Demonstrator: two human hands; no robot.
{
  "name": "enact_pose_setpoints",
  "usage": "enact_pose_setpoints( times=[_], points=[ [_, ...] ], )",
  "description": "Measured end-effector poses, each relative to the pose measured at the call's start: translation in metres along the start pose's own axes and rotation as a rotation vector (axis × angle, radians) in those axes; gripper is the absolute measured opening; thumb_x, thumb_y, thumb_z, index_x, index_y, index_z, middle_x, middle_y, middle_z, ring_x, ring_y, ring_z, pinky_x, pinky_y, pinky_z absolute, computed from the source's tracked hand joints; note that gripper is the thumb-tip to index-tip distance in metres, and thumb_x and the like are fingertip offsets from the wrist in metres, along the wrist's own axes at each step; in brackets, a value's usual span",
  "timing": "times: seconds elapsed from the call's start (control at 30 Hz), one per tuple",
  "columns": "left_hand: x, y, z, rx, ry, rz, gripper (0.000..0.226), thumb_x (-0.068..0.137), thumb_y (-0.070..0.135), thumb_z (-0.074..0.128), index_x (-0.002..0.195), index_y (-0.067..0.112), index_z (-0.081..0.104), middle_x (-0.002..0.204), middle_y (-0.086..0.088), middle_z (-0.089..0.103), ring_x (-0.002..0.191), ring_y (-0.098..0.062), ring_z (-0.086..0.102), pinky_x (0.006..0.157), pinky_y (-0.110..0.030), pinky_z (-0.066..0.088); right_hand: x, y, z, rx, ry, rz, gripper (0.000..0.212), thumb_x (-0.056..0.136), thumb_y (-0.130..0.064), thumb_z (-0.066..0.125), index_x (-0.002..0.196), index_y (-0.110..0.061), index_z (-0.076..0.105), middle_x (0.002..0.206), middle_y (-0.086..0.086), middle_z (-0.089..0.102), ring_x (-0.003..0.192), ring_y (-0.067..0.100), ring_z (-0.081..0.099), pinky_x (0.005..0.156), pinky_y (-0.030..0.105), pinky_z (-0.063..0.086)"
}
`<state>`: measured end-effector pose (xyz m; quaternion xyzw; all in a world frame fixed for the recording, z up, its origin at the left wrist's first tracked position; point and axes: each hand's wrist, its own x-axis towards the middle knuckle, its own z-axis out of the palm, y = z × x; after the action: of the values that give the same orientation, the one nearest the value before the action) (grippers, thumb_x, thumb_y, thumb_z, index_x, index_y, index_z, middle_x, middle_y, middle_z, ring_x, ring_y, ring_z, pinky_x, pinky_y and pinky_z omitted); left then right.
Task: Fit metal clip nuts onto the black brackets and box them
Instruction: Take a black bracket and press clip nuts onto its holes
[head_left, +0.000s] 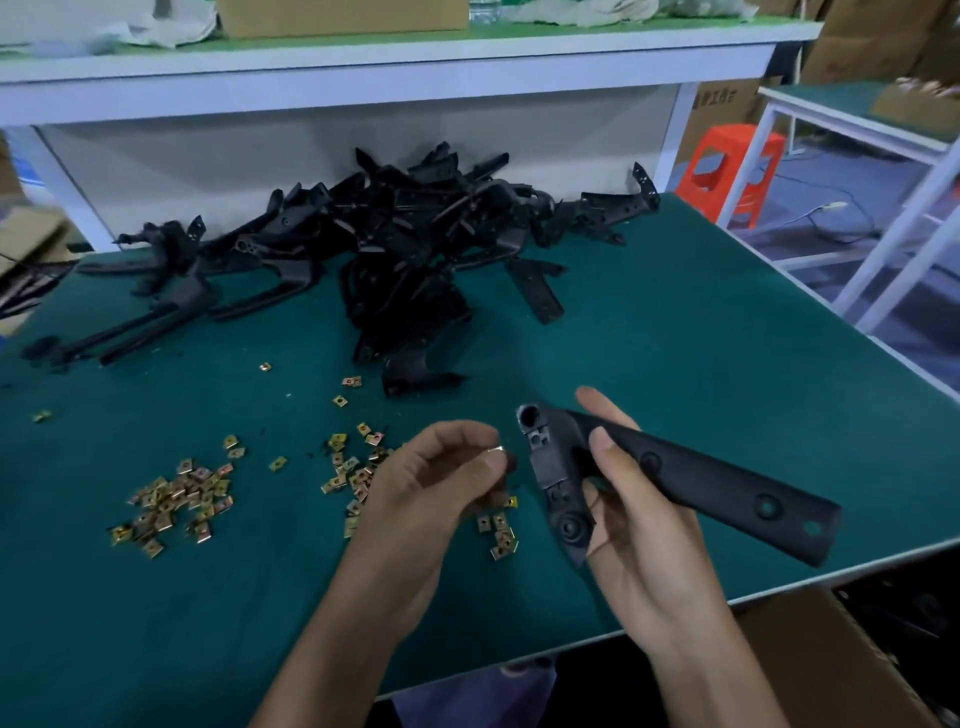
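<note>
Fitting step: the left hand (441, 483) pinches a clip nut (497, 450) beside the black bracket (675, 475) gripped by the right hand (639, 525); next, I'd guess, slide it onto the bracket's slotted end.

Matte black plastic brackets (405, 234) are showing against a dark teal bench (675, 338), and small square metal clip nuts (171, 499) are glinting brass-gold.

Your left hand (436, 483) hides nearly all of the small shiny metal clip nut (497, 450) it pinches; only one bright edge shows. Your right hand (639, 530) covers part of the long black plastic bracket (701, 478). The brown cardboard box (831, 665) is cut off bottom right. The heap of black brackets (405, 234) is too tangled to separate.
</note>
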<state>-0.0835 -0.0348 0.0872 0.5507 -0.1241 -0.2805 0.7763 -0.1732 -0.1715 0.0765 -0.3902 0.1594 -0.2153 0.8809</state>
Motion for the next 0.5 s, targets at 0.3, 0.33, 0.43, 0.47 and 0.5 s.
enact_pose_setpoints(
  times=[0.3, 0.33, 0.43, 0.47, 0.5],
  points=[
    [-0.009, 0.003, 0.006, 0.0, 0.032, -0.016, 0.014, 0.102, 0.01, 0.047, 0.11, 0.003, 0.056, 0.096, -0.016, 0.076, 0.087, -0.024, 0.073, 0.073, -0.029, 0.06, -0.008, -0.005, 0.006, 0.003, 0.012, -0.087, 0.048, 0.08, -0.019, 0.067, 0.128, -0.017, 0.065, 0.118, 0.008, 0.074, 0.099, 0.015, 0.074, 0.075, 0.024, 0.059],
    [-0.011, 0.004, 0.007, -0.044, 0.006, -0.043, 0.014, 0.102, 0.011, 0.047, 0.111, 0.003, 0.055, 0.099, -0.017, 0.076, 0.091, -0.025, 0.074, 0.075, -0.03, 0.06, -0.008, -0.004, 0.007, -0.008, 0.005, -0.104, 0.051, 0.078, -0.019, 0.07, 0.128, -0.017, 0.064, 0.117, 0.007, 0.075, 0.1, 0.015, 0.073, 0.077, 0.024, 0.059],
    [-0.015, 0.004, 0.014, -0.165, -0.007, -0.104, 0.019, 0.093, 0.017, 0.056, 0.107, 0.005, 0.063, 0.099, -0.014, 0.076, 0.09, -0.021, 0.074, 0.073, -0.028, 0.06, -0.006, -0.001, 0.006, -0.047, -0.023, -0.132, 0.045, 0.081, -0.016, 0.069, 0.125, -0.019, 0.064, 0.116, 0.008, 0.073, 0.1, 0.017, 0.071, 0.082, 0.025, 0.059],
    [-0.016, 0.004, 0.017, -0.21, 0.015, -0.125, 0.02, 0.088, 0.019, 0.06, 0.101, 0.007, 0.068, 0.097, -0.012, 0.076, 0.086, -0.019, 0.074, 0.071, -0.027, 0.06, -0.006, 0.0, 0.006, -0.06, -0.032, -0.138, 0.042, 0.083, -0.015, 0.069, 0.125, -0.02, 0.065, 0.117, 0.009, 0.073, 0.102, 0.018, 0.071, 0.084, 0.026, 0.059],
    [-0.016, 0.003, 0.02, -0.251, 0.045, -0.147, 0.018, 0.084, 0.021, 0.064, 0.095, 0.01, 0.073, 0.095, -0.01, 0.076, 0.081, -0.017, 0.072, 0.068, -0.026, 0.059, -0.007, 0.002, 0.006, -0.067, -0.039, -0.146, 0.041, 0.084, -0.016, 0.071, 0.124, -0.021, 0.065, 0.118, 0.009, 0.072, 0.105, 0.019, 0.07, 0.088, 0.028, 0.058]
  ],
)
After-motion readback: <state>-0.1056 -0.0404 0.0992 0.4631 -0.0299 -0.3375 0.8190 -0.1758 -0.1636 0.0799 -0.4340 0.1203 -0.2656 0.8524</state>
